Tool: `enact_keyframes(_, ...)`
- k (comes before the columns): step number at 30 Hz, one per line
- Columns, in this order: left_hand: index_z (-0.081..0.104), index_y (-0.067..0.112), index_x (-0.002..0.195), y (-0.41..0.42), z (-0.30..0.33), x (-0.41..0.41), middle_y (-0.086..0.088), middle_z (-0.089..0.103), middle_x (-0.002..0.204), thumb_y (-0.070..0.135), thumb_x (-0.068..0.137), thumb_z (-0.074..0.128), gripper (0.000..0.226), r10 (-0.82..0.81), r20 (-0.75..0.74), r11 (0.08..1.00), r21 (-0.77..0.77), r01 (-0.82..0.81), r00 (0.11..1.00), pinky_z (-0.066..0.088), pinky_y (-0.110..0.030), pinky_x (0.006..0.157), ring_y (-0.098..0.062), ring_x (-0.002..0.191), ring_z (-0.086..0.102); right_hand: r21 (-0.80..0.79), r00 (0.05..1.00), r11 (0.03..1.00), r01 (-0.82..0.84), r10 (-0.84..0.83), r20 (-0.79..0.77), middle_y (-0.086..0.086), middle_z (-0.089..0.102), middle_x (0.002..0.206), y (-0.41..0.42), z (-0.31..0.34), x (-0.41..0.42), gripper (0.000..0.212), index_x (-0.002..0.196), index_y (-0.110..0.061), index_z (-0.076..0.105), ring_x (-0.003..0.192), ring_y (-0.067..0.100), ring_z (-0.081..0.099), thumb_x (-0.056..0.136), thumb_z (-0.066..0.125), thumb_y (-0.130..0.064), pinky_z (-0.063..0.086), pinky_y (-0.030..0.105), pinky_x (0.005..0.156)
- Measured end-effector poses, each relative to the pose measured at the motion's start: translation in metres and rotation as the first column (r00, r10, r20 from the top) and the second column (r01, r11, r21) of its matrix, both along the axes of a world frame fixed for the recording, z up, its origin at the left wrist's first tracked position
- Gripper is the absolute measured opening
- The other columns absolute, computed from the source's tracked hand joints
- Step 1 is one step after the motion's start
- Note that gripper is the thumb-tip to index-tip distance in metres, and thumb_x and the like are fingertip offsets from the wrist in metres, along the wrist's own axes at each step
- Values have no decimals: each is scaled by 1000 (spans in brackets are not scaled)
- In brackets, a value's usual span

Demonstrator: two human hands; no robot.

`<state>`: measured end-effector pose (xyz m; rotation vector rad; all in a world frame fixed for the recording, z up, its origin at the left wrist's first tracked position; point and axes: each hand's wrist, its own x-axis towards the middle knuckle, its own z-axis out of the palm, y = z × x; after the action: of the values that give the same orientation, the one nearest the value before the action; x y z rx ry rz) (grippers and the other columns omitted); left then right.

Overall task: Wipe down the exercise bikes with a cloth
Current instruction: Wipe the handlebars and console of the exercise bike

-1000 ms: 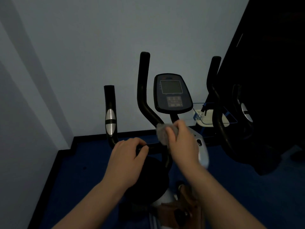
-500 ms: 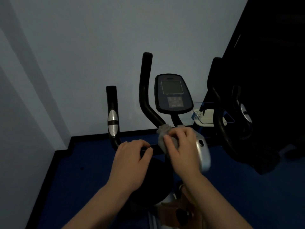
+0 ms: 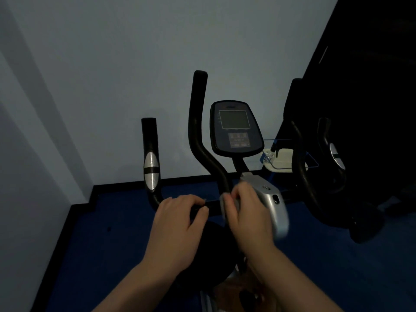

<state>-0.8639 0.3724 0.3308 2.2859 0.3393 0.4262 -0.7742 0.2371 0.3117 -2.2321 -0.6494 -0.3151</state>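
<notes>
A black exercise bike stands in front of me with a dark console [image 3: 235,128] on its stem. My left hand [image 3: 177,221] grips the black crossbar of the handlebar [image 3: 152,154] left of the stem. My right hand [image 3: 246,212] holds a pale grey cloth [image 3: 223,202] pressed against the base of the curved left upright bar [image 3: 200,136], just beside the silver stem housing [image 3: 271,199]. Most of the cloth is hidden under my fingers.
A white wall is close behind the bike, with a black skirting and blue floor [image 3: 112,244]. A dark second machine [image 3: 326,176] stands at the right. A small white object on a blue wire rack [image 3: 281,161] sits behind it.
My right hand with the cloth has slid down the curved bar toward the crossbar. My left hand has kept its hold on the handlebar.
</notes>
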Motion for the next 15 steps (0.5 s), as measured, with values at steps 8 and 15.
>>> enact_keyframes(8, 62, 36, 102, 0, 7, -3, 23, 60, 97, 41, 88, 46, 22, 3, 82, 993, -121, 7, 997, 41, -39, 99, 1, 100, 52, 56, 996, 996, 66, -68, 49, -14, 48, 86, 1, -4, -9, 16, 85, -33, 42, 75, 3, 49, 89, 55, -43, 39, 26, 61)
enact_keyframes(15, 61, 39, 105, 5, 9, 1, 26, 59, 100, 45, 87, 46, 23, -67, 65, 992, -105, 74, 996, 43, -37, 96, 2, 102, 53, 64, 997, 998, 16, -21, 77, -17, 43, 92, -2, -11, -8, 18, 87, -36, 48, 79, 1, 49, 83, 64, -43, 40, 18, 61)
